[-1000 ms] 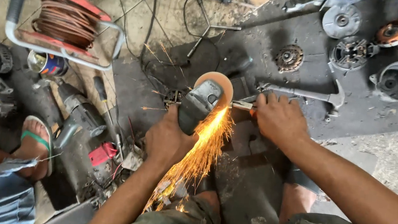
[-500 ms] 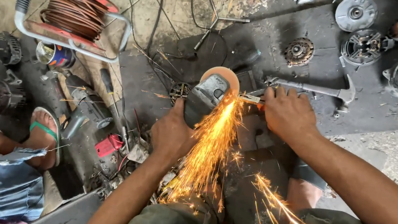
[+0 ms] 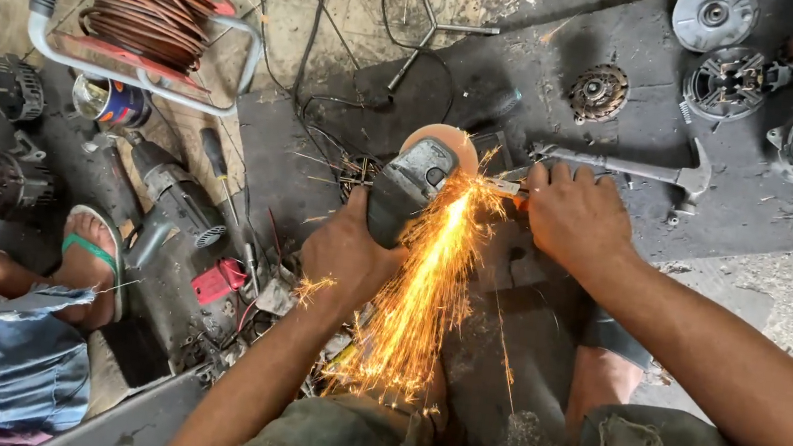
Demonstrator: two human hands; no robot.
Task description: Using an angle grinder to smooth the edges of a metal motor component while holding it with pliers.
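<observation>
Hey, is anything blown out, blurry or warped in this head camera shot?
Head view: the orange spark shower off the grey angle grinder is overexposed and streaked; daylight is otherwise even with soft shadows; wide-lens curvature bends the edges; left hand and right hand stay sharp.

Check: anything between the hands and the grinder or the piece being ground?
Nothing visible. The left hand already grips the grinder. The right hand presses on the workpiece at the disc. Only sparks spray back toward the person's lap, clear of both hands' contact points.
</observation>
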